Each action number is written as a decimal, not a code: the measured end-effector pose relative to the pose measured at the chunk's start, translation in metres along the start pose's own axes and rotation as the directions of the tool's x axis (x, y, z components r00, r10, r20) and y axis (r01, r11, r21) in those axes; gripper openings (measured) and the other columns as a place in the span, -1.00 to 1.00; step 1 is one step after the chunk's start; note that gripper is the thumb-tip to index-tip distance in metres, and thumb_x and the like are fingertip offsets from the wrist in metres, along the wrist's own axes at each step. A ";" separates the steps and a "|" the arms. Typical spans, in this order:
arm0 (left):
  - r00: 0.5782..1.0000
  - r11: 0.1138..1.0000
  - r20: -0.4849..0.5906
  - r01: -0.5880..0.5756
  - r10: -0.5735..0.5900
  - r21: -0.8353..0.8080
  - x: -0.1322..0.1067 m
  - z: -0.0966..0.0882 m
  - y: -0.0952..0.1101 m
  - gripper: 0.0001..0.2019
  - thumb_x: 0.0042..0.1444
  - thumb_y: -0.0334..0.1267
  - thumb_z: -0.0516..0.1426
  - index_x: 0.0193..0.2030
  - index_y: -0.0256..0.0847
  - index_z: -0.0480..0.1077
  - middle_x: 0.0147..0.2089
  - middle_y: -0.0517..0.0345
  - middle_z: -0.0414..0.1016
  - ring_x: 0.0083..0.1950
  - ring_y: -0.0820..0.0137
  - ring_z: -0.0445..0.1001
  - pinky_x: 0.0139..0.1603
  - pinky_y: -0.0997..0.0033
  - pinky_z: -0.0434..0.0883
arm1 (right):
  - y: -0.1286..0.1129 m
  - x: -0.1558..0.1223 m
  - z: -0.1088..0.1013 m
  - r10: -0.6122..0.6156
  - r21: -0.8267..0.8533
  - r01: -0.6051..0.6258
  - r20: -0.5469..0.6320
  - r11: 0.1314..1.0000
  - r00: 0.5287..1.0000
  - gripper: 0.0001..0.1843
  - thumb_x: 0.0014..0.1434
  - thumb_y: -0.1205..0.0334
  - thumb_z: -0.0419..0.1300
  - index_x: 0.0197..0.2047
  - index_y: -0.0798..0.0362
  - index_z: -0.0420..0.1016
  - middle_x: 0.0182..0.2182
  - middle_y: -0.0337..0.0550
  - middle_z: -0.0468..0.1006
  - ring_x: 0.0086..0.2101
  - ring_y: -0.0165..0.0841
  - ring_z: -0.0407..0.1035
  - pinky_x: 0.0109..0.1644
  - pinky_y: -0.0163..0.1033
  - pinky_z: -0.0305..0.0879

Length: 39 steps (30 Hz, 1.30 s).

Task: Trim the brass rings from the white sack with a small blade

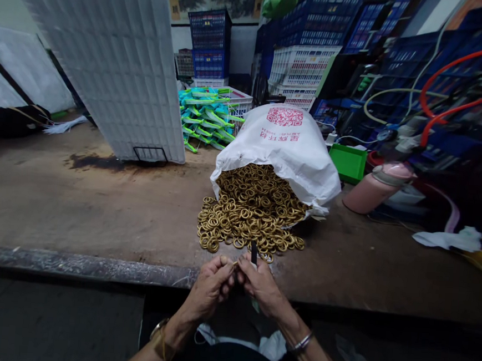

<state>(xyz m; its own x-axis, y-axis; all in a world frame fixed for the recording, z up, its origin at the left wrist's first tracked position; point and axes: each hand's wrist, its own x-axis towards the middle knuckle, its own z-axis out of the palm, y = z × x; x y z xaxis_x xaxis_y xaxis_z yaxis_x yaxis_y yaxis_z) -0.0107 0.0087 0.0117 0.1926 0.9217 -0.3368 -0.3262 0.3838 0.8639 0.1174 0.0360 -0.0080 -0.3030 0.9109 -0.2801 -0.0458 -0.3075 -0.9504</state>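
Observation:
My left hand point(211, 285) and my right hand point(262, 287) meet just over the table's front edge. Thumb and fingers of the left pinch a small brass-coloured ring point(235, 264), mostly covered by fingertips. The right hand's fingertips close in on its other side. A narrow black strip-like tool point(254, 251) sticks up out of my right hand; its lower end is hidden, so I cannot tell its kind. Right beyond the hands lies a heap of brass-coloured rings point(250, 220), spilling from the mouth of a white woven sack point(297, 146) with red print.
The brown worktable point(138, 217) spans the view. A tall white ribbed panel point(108, 64) stands at left, beside a pile of green and blue pieces point(207, 116). To the right are a green tray point(348, 162), a pink bottle point(376, 188) and red hoses point(429, 95). Stacked crates point(213, 31) fill the back.

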 end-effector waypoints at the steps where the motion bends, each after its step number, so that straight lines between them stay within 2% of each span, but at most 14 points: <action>1: 1.000 1.000 0.003 0.005 -0.005 -0.012 0.000 0.000 0.000 -0.68 -0.04 -0.01 0.13 -0.45 -0.24 0.19 -0.59 0.35 0.22 -0.70 0.70 0.01 -0.73 0.66 -0.11 | 0.002 0.001 0.000 -0.009 -0.011 0.009 -0.001 1.000 1.000 -0.60 0.03 -0.10 0.06 -0.54 0.07 0.18 -0.71 -0.40 0.21 -0.74 -0.64 -0.06 -0.71 -0.48 -0.17; 9: 1.000 0.999 -0.007 0.021 -0.021 -0.031 -0.001 -0.004 -0.004 -0.70 -0.04 -0.03 0.13 -0.45 -0.24 0.19 -0.60 0.35 0.21 -0.69 0.68 -0.01 -0.71 0.64 -0.13 | 0.001 0.002 0.000 0.010 -0.117 -0.009 0.008 0.993 1.000 -0.62 0.08 -0.08 -0.03 -0.54 0.05 0.20 -0.71 -0.37 0.23 -0.75 -0.59 -0.05 -0.69 -0.42 -0.16; 14: 0.996 0.986 -0.075 -0.026 0.039 0.167 -0.001 -0.003 0.002 -0.65 -0.09 0.02 0.15 -0.52 -0.24 0.18 -0.65 0.36 0.19 -0.68 0.65 0.01 -0.66 0.60 -0.04 | -0.011 -0.001 -0.002 -0.179 -0.384 0.178 0.034 0.906 0.983 -0.67 0.08 0.02 0.00 -0.57 0.07 0.25 -0.65 -0.32 0.25 -0.58 -0.50 0.11 -0.50 -0.38 0.02; 16: 0.993 0.970 -0.091 -0.054 0.078 0.239 -0.001 -0.002 0.005 -0.64 -0.10 0.03 0.14 -0.54 -0.24 0.18 -0.66 0.35 0.19 -0.66 0.64 0.03 -0.63 0.59 -0.01 | -0.012 -0.001 -0.002 -0.229 -0.436 0.221 0.035 0.872 0.973 -0.70 0.07 0.04 0.03 -0.55 0.07 0.28 -0.61 -0.31 0.26 -0.54 -0.48 0.13 -0.46 -0.37 0.04; 18: 0.991 0.962 -0.088 -0.070 0.097 0.264 -0.002 -0.002 0.007 -0.64 -0.08 0.03 0.13 -0.55 -0.25 0.18 -0.66 0.34 0.18 -0.65 0.63 0.03 -0.63 0.58 -0.02 | -0.010 0.000 -0.002 -0.198 -0.396 0.194 0.032 0.897 0.980 -0.69 0.06 0.02 0.04 -0.56 0.07 0.26 -0.63 -0.32 0.24 -0.55 -0.49 0.11 -0.48 -0.37 0.03; 22: 0.997 0.978 -0.013 -0.067 0.071 0.195 -0.003 -0.005 0.003 -0.65 -0.02 0.03 0.09 -0.52 -0.25 0.19 -0.63 0.33 0.21 -0.67 0.65 0.00 -0.65 0.57 -0.05 | -0.001 0.000 0.002 -0.021 -0.142 0.024 0.020 0.990 1.000 -0.62 0.06 -0.06 0.03 -0.58 0.05 0.16 -0.71 -0.39 0.14 -0.68 -0.57 -0.02 -0.63 -0.41 -0.10; 25: 0.999 0.992 0.011 -0.044 0.043 0.116 -0.003 -0.005 -0.001 -0.66 0.00 0.03 0.07 -0.47 -0.24 0.21 -0.64 0.36 0.19 -0.70 0.66 -0.04 -0.68 0.57 -0.10 | 0.001 -0.001 0.006 0.063 0.011 -0.063 0.028 0.998 0.998 -0.62 0.04 -0.10 0.04 -0.53 0.05 0.17 -0.71 -0.42 0.15 -0.74 -0.61 -0.10 -0.70 -0.44 -0.23; 27: 0.999 0.996 0.014 -0.043 0.042 0.078 -0.003 -0.004 -0.001 -0.65 -0.01 0.05 0.07 -0.47 -0.24 0.21 -0.64 0.35 0.19 -0.71 0.66 -0.04 -0.68 0.57 -0.12 | 0.001 -0.002 0.007 0.069 0.049 -0.071 0.035 0.996 0.997 -0.63 0.03 -0.10 0.06 -0.51 0.05 0.18 -0.71 -0.42 0.17 -0.75 -0.62 -0.11 -0.71 -0.45 -0.25; 31: 0.996 0.991 0.022 -0.092 0.091 0.100 -0.004 -0.004 0.000 -0.63 -0.01 0.05 0.07 -0.53 -0.25 0.20 -0.59 0.29 0.23 -0.66 0.65 0.01 -0.65 0.58 -0.06 | -0.006 -0.003 0.008 0.008 -0.061 -0.006 0.042 0.998 0.999 -0.59 0.05 -0.11 0.03 -0.55 0.07 0.22 -0.71 -0.36 0.26 -0.73 -0.60 -0.02 -0.68 -0.44 -0.14; 35: 0.990 0.965 -0.001 -0.139 0.143 0.222 -0.003 -0.007 -0.004 -0.65 0.02 0.03 0.05 -0.53 -0.25 0.21 -0.64 0.34 0.13 -0.66 0.63 0.01 -0.63 0.58 -0.02 | -0.014 -0.004 0.009 -0.097 -0.208 0.104 0.044 0.973 0.994 -0.59 0.03 -0.08 0.08 -0.60 0.09 0.26 -0.70 -0.32 0.30 -0.64 -0.54 0.12 -0.55 -0.41 0.05; 39: 0.983 0.944 0.019 -0.179 0.181 0.278 -0.004 -0.009 -0.006 -0.66 0.05 0.01 0.03 -0.52 -0.25 0.23 -0.61 0.31 0.18 -0.63 0.60 0.05 -0.61 0.56 0.02 | -0.011 -0.003 0.008 -0.054 -0.187 0.066 0.072 0.980 0.996 -0.59 0.05 -0.06 0.05 -0.61 0.08 0.25 -0.72 -0.31 0.31 -0.66 -0.54 0.10 -0.59 -0.42 0.00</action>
<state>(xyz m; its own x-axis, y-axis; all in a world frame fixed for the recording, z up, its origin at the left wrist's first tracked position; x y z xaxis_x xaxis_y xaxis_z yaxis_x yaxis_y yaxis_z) -0.0175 0.0036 0.0047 0.1476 0.9748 -0.1675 -0.0847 0.1812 0.9798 0.1108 0.0346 0.0043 -0.3675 0.9041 -0.2181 0.1131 -0.1893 -0.9754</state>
